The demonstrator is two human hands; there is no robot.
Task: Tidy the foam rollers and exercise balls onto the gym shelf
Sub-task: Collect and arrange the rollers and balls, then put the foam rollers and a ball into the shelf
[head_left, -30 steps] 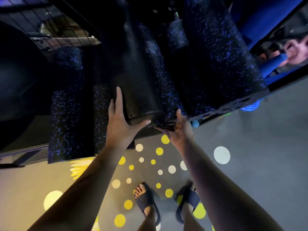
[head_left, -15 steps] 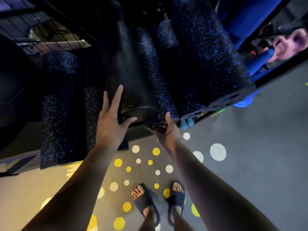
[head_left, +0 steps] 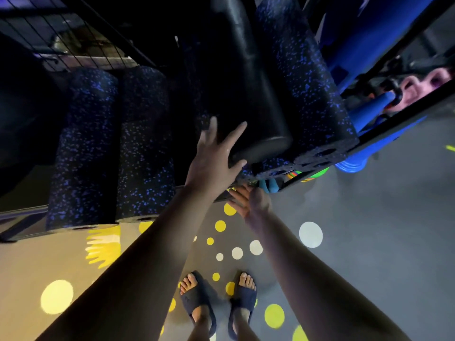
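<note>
Shifted rightward, left hand (head_left: 212,160) spreads against black roller (head_left: 248,94) on shelf (head_left: 384,134); right hand (head_left: 248,200) seemingly loosely open below.

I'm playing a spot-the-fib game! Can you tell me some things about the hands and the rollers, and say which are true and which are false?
1. The left hand lies spread on the plain black roller. True.
2. The right hand holds a ball. False: it holds nothing and reaches under the shelf edge.
3. The rollers beside the black one are speckled blue. True.
4. The person is barefoot. False: both feet wear dark slides.
5. The floor has yellow and white dots. True.
</note>
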